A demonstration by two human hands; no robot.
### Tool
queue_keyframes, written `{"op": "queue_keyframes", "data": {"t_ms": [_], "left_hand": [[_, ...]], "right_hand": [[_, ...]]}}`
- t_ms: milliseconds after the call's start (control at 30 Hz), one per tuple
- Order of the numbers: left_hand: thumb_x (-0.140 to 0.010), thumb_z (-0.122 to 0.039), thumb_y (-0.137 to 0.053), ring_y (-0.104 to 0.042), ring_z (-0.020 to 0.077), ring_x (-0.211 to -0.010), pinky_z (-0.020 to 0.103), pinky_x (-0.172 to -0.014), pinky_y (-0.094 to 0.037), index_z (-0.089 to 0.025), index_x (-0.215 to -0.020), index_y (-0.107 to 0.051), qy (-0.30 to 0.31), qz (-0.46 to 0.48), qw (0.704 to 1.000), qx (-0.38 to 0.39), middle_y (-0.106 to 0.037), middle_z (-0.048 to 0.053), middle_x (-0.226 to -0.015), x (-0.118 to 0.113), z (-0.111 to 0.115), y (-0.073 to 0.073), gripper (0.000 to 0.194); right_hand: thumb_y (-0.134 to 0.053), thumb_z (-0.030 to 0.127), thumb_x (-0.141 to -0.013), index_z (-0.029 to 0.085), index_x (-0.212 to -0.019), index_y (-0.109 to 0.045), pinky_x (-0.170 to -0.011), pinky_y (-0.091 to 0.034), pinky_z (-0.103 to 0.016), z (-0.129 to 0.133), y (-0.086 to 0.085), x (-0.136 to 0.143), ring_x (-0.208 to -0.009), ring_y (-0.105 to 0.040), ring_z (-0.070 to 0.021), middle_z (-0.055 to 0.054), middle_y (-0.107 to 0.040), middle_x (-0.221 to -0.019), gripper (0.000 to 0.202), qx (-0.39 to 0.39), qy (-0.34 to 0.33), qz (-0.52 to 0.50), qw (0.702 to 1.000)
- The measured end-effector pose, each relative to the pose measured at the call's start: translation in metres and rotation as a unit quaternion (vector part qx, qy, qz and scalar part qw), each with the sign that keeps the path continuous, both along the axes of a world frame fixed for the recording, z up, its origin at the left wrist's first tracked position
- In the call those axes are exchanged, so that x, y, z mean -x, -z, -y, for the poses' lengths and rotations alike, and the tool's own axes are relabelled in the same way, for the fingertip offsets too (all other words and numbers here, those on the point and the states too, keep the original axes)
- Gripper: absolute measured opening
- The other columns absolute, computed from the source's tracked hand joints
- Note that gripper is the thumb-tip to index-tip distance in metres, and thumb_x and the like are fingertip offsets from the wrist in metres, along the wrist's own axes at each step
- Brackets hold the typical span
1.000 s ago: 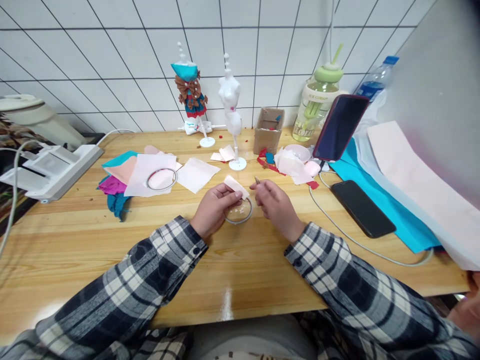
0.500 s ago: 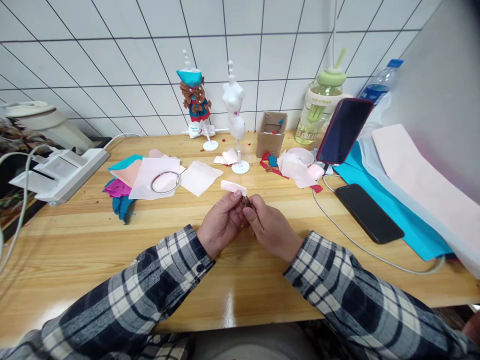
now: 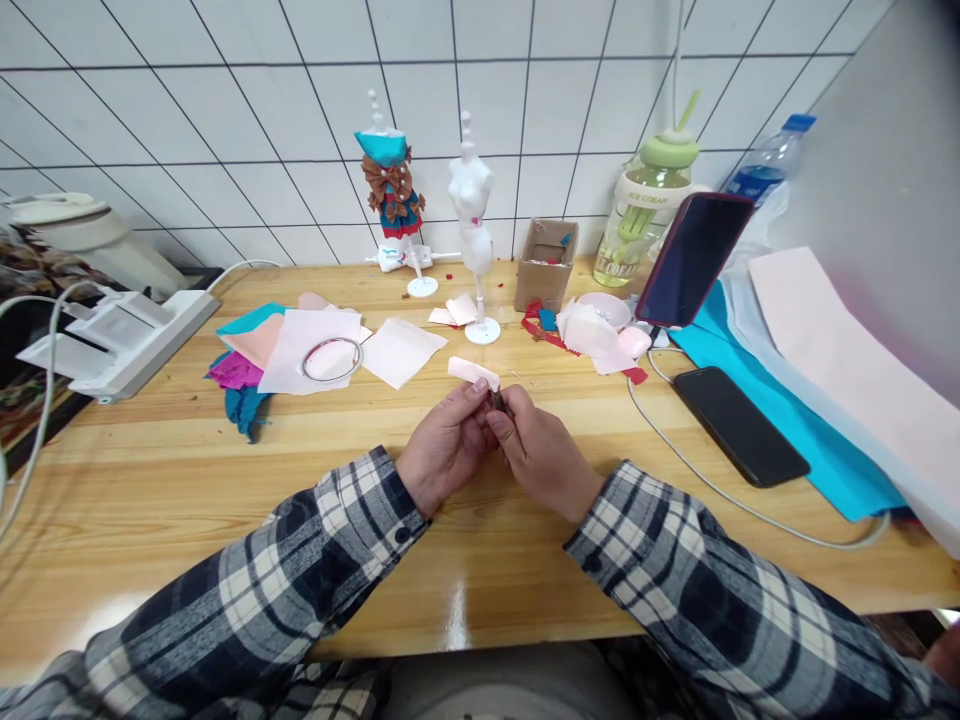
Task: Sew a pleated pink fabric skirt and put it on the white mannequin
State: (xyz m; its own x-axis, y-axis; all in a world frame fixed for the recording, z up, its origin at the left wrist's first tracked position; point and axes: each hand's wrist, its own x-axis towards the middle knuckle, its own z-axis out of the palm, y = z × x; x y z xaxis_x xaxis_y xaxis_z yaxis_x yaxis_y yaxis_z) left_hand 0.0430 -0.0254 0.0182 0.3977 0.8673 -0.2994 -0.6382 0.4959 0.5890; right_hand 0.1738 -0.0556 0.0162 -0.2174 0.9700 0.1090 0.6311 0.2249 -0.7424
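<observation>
Between the thumb and fingers of my left hand [image 3: 450, 440] is a pale pink strip [image 3: 472, 372], seemingly folded, whose free end points away to the left. My right hand [image 3: 544, 450] is closed around a small dark metal tool [image 3: 497, 400]; its tip touches or lies against the strip's right end. Most of that tool is hidden by my fingers, so its exact kind does not show. Both hands meet over the middle of the table. Just beyond them stands a bare white mini mannequin [image 3: 474, 215] on a round base.
A dressed mannequin [image 3: 394, 190] stands at the back, left of a cardboard box [image 3: 547, 265]. Pink sheets [image 3: 403, 352] and a metal ring [image 3: 332, 360] lie left. Pink scraps [image 3: 592, 335], a phone [image 3: 741, 425], a propped phone [image 3: 694, 260] and a cable [image 3: 697, 490] are right.
The whole view has shifted very slightly. Both hands keep the same grip on the strip and the dark tool.
</observation>
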Motion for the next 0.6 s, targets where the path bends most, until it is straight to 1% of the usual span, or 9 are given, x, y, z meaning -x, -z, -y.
{"op": "queue_keyframes", "data": {"t_ms": [100,200,400,600], "left_hand": [[-0.083,-0.022,-0.067,-0.06,0.0092,-0.059,0.021,-0.06,-0.051,-0.015,-0.078,-0.064,-0.01,0.003,1.0,0.008,-0.066,-0.001,-0.07,0.0009,-0.0003,0.0027,0.009],[-0.081,-0.024,-0.07,-0.061,0.0095,-0.06,0.021,-0.061,-0.051,-0.015,-0.078,-0.064,-0.01,-0.001,1.0,0.003,-0.066,-0.001,-0.071,0.0016,-0.0005,0.0056,0.011],[-0.081,-0.025,-0.07,-0.06,0.0092,-0.059,0.022,-0.064,-0.052,-0.015,-0.079,-0.063,-0.03,0.006,0.999,-0.013,-0.065,-0.002,-0.071,0.0021,-0.0009,0.0072,0.012],[-0.081,-0.025,-0.07,-0.062,0.011,-0.064,0.024,-0.066,-0.054,-0.015,-0.079,-0.062,-0.012,0.006,1.0,-0.012,-0.065,-0.001,-0.072,0.0006,0.0013,0.0048,0.012]], "right_hand": [[-0.032,0.041,-0.099,0.022,-0.101,-0.043,-0.062,-0.037,-0.029,0.0007,-0.0005,0.0005,-0.071,-0.059,-0.022,-0.005,-0.064,-0.083,0.022,0.003,-0.007,0.0,1.0],[-0.032,0.041,-0.099,0.022,-0.1,-0.043,-0.062,-0.037,-0.029,0.0011,0.0,0.0007,-0.071,-0.059,-0.0217,-0.005,-0.065,-0.084,0.021,0.002,-0.007,-0.003,1.0],[-0.031,0.04,-0.1,0.023,-0.093,-0.042,-0.059,-0.036,-0.027,0.001,0.0007,0.0006,-0.063,-0.057,-0.0185,-0.002,-0.062,-0.074,0.022,0.012,0.0,-0.046,0.999],[-0.03,0.042,-0.1,0.023,-0.094,-0.042,-0.058,-0.036,-0.027,0.0007,0.0005,0.0013,-0.06,-0.056,-0.0185,0.0,-0.06,-0.069,0.023,0.025,-0.01,-0.046,0.999]]}}
